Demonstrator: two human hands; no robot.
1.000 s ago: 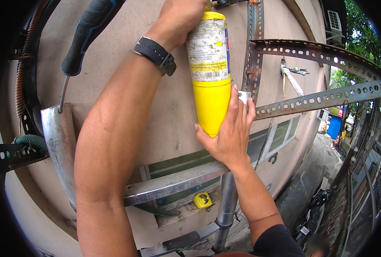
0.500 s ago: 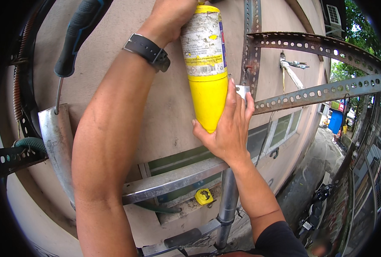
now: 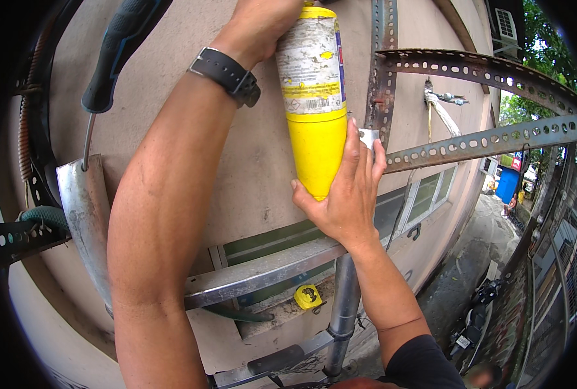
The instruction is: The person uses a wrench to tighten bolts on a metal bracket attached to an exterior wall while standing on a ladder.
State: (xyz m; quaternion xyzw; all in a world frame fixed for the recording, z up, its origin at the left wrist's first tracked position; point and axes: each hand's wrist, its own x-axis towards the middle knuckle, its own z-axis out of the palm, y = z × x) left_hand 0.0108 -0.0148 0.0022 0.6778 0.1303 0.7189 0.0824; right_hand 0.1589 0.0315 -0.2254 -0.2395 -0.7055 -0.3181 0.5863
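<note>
A yellow gas canister [image 3: 317, 152] with a worn white label hangs upright, slightly tilted, in front of the wall. At its top, my left hand [image 3: 265, 26] is closed around the neck, its fingertips hidden or cut off by the upper picture edge. My right hand [image 3: 343, 194] cups the canister's base, thumb under the bottom and fingers along its right side. A small silver metal plate [image 3: 367, 137] shows behind those fingers. Left of my left forearm, a screwdriver [image 3: 103, 84] with a black and blue handle stands with its shaft in a metal rail's end [image 3: 81, 194].
Rusty perforated angle bars [image 3: 489, 139] reach out from the wall on the right. Below my hands run a metal ladder rail [image 3: 262, 280] and a grey pipe [image 3: 344, 305]. A yellow tape measure [image 3: 308, 297] rests on a ledge. Far below, a motorcycle [image 3: 473, 321] stands in an alley.
The canister has shifted very slightly to the right at its top, along with my left hand. My right hand keeps its place at the base.
</note>
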